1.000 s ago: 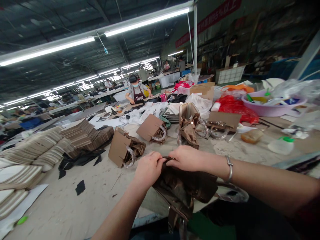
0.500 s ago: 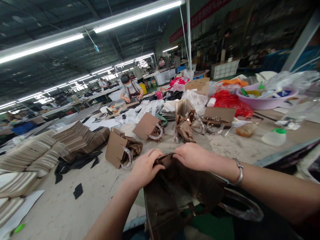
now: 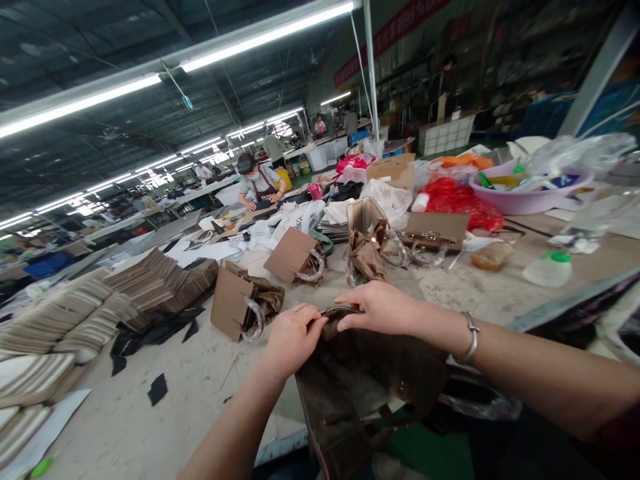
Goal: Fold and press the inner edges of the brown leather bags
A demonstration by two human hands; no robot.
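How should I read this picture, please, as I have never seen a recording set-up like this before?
There is no machine here: a person works with two bare hands, and a camera worn on their head looks forward and down, which is why both forearms reach in from below. The left hand pinches the edge of a dark brown bag at the near side of the table. The right hand is at the same edge, its exact grip partly hidden. Beyond lie four more brown bags, some with clear-wrapped handles. To the left are stacked brown pieces; to the right, a purple basin and a green-capped bottle. Farther back, a co-worker works too.
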